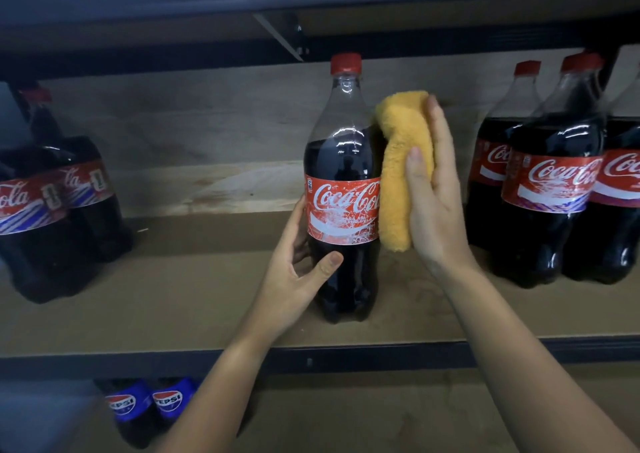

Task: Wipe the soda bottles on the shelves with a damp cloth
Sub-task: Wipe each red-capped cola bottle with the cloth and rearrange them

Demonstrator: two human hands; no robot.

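Our left hand (pixel 298 265) grips the cola bottle (pixel 343 189) low down, steadying it upright near the shelf's (pixel 173 314) front edge, while our right hand (pixel 433 189) holds the yellow cloth (pixel 403 168) against its right side to wipe.

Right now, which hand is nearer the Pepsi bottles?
Left. The left hand grips the Coke bottle above the Pepsi bottles; the right hand holds the cloth higher and farther right.
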